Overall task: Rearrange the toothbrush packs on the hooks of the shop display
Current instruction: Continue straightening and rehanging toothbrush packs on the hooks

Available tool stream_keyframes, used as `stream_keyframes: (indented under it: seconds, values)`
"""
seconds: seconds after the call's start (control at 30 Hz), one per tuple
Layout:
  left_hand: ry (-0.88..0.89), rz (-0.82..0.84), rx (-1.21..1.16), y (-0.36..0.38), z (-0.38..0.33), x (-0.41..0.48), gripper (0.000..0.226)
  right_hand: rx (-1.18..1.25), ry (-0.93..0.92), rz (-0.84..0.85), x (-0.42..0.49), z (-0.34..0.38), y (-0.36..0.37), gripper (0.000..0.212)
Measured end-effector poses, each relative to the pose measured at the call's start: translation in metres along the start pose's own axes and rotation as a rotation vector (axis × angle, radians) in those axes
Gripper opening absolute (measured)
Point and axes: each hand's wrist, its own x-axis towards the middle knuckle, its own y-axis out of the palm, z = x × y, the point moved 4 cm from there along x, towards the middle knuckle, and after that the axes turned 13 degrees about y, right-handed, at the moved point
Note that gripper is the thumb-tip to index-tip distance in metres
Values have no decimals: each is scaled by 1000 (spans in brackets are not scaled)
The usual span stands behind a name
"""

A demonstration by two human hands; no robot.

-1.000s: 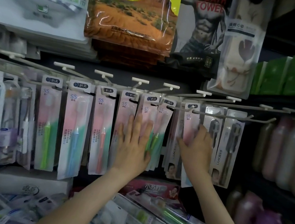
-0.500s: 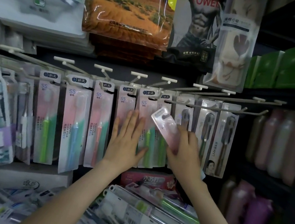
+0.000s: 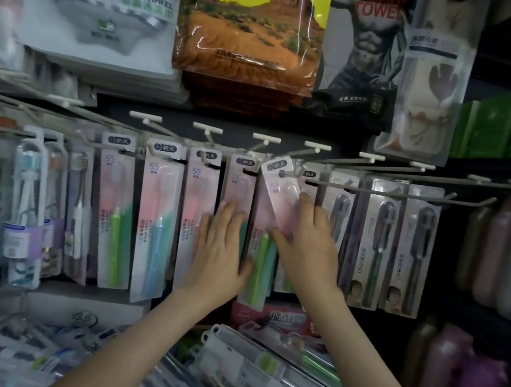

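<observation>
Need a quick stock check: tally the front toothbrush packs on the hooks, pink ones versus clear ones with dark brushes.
Pink packs: 7, counting the tilted pack in the right hand
Clear packs with dark brushes: 3
Total: 10, front ones only; any packs behind are hidden.

Both forearms extend up and forward. The left hand (image 3: 219,255) lies flat, fingers straight. The right hand (image 3: 305,250) pinches a pack (image 3: 282,198), fingers curled
</observation>
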Motion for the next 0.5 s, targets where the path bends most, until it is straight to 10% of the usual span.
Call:
stream_keyframes:
  seconds: [0.5]
  values:
    - [23, 24, 174, -6, 1, 1, 69, 94, 237, 100, 4, 24, 24, 58]
